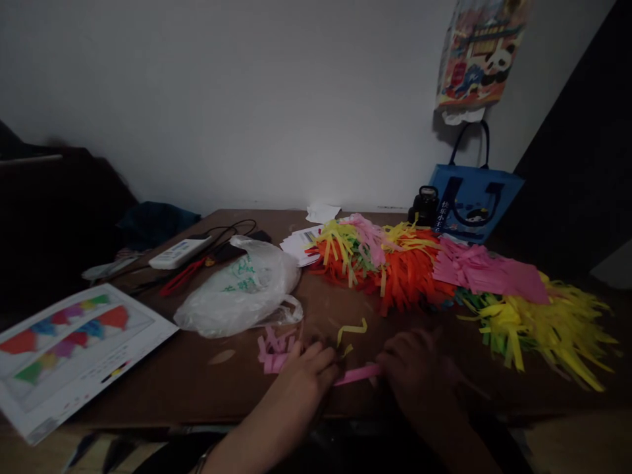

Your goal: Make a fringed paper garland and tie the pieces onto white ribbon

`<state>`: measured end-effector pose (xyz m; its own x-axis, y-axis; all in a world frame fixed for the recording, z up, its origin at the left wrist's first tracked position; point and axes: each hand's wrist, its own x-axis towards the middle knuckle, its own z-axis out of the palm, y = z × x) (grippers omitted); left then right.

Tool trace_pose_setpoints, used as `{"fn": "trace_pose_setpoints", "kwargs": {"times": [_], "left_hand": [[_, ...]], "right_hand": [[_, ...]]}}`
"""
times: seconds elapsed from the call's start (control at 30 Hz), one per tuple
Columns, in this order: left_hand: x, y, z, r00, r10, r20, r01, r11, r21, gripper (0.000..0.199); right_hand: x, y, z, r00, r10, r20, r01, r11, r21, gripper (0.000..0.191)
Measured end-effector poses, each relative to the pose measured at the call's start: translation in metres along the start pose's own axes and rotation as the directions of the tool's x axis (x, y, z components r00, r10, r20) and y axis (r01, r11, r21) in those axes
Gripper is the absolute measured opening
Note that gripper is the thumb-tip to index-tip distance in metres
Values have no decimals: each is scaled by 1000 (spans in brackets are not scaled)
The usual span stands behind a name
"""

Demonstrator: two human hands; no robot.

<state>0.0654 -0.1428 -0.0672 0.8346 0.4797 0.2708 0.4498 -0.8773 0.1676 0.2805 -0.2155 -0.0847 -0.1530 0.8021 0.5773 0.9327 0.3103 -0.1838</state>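
Note:
A strip of pink paper (356, 374) runs between my two hands just above the front part of the brown table. My left hand (310, 366), fingers curled down, is closed on the strip, and its fringed pink end sticks out to the left. At the other end my right hand (411, 359) is closed on the same strip; it is dim and slightly blurred. Small yellow paper scraps (353, 329) lie just beyond the hands. Fringed paper in red-orange (409, 270), pink (488, 270) and yellow (553, 322) is heaped behind and to the right.
A white plastic bag (241, 289) lies left of centre, near a white remote-like device (180, 252) and cables. A printed sheet (74, 349) is at the left edge. A blue bag (476, 201) and a dark object (423, 205) stand at the back right.

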Motion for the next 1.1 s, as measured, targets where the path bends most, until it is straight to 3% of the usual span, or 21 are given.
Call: {"fn": "trace_pose_setpoints", "kwargs": {"times": [0.13, 0.4, 0.63, 0.9, 1.1], "left_hand": [[0, 6, -10, 997, -19, 81, 25, 997, -67, 13], [10, 3, -8, 998, -15, 68, 19, 998, -61, 14], [8, 6, -12, 992, -41, 116, 53, 993, -102, 13], [1, 2, -16, 975, -165, 148, 192, 963, -191, 17], [3, 10, -17, 945, -287, 159, 298, 953, -47, 21]], "right_hand": [[2, -15, 15, 990, -142, 16, 138, 977, 163, 16], [10, -19, 30, 982, -177, 69, 173, 983, 62, 13], [9, -20, 37, 980, -196, 31, 197, 980, -33, 20], [-5, 12, 7, 993, -62, 104, 68, 996, -56, 17], [-3, 4, 5, 985, 144, 90, -122, 969, -215, 17]]}}
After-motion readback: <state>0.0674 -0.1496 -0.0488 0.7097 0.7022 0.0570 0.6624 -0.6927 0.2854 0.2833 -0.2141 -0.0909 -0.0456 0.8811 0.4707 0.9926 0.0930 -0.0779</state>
